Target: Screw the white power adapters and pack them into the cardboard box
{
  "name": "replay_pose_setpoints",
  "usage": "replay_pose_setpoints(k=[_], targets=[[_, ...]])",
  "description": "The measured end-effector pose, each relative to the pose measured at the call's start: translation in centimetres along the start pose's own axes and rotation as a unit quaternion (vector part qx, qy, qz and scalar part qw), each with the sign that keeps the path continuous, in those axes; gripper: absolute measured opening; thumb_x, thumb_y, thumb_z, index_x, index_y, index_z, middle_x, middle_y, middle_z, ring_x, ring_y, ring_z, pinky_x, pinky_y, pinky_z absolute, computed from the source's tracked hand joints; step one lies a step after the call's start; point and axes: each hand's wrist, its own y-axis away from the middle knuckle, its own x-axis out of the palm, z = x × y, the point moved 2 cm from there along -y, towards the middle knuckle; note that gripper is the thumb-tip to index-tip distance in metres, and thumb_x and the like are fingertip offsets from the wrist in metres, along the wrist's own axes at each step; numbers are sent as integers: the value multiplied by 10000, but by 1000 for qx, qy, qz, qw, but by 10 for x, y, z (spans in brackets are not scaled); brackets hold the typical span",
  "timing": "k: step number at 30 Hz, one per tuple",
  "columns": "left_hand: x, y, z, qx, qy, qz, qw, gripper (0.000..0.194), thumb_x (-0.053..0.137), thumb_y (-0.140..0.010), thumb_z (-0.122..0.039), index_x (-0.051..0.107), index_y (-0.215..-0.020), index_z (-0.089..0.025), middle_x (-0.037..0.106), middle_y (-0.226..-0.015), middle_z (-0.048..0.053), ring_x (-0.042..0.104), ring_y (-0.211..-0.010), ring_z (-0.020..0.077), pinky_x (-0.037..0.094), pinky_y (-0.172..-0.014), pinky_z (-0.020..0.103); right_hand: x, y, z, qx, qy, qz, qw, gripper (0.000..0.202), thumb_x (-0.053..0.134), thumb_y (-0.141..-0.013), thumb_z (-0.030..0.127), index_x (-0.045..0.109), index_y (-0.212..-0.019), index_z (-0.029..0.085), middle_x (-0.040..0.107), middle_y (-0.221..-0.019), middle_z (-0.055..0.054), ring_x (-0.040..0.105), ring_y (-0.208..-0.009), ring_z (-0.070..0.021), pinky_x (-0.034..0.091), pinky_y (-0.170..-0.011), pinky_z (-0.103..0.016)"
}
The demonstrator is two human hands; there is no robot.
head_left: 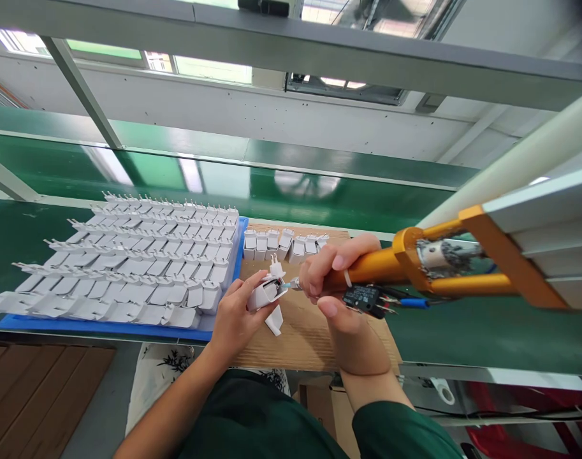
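Note:
My left hand (238, 312) is closed around a white plug adapter housing (266, 294), its lid standing up and its dark inside showing. My right hand (341, 287) grips an orange tool (377, 266) with a metal nozzle and a thin light-blue tip. That tip points into the open end of the housing; whether it touches anything inside I cannot tell. A black microswitch (364, 298) is fixed to the tool beside my right thumb. Below my left fingers, a loose white plastic piece (274, 320) lies on the brown board (314, 347).
To the left, a blue tray (128, 326) bears rows of white plug housings (142, 255). Several more white housings (266, 243) stand at the board's back. The tool joins a grey and orange arm (515, 255) on the right. A pale pole (501, 153) slants behind it over the green bench.

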Motion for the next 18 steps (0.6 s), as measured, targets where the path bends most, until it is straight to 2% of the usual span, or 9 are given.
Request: replay_pose_setpoints(k=[7,18], targets=[[-1,-1,-4,8,-6,-6,1000,477,758,-817,-222,611,-1271,-204,714,-979,30,617,-779,154,534,-714,241,3,-1,5,13,-11,-6,1000,397,653,-761,128,462,-1060,304,473,-664,81,406,-501,-97,341,-442,-230],[0,-1,-1,-2,1,2,1000,431,714,-855,-273,612,-1270,-214,715,-968,37,623,-784,160,530,-687,244,7,-1,9,35,9,-21,999,346,666,-776,182,451,-1011,315,446,-622,84,395,-479,-100,338,-429,-235]])
